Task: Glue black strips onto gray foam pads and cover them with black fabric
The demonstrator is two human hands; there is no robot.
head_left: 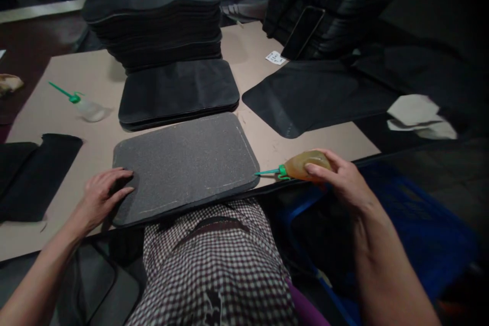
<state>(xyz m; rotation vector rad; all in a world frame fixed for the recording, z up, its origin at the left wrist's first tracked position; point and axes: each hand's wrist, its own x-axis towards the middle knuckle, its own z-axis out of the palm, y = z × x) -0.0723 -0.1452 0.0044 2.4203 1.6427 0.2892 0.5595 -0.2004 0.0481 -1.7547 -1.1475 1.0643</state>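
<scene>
In front of me lies a dark grey panel (pixel 187 163) with rounded corners and pale lines along its edges. My left hand (pixel 105 191) rests at its left edge, fingers stretched out over the surface and holding nothing. My right hand (pixel 340 173) is wrapped round a squeeze bottle (pixel 298 165) of amber liquid, tilted onto its side. The bottle's thin green nozzle points left, with its tip at the panel's right edge near the front corner. Whether liquid is coming out cannot be seen.
Behind the panel sit a low stack of black panels (pixel 179 91) and a taller stack (pixel 160 25). A second squeeze bottle (pixel 89 109) lies at the left. Black sheets (pixel 305 91), a phone (pixel 303 33) and crumpled cloth (pixel 416 114) are at the right. Below stands a blue crate (pixel 428 229).
</scene>
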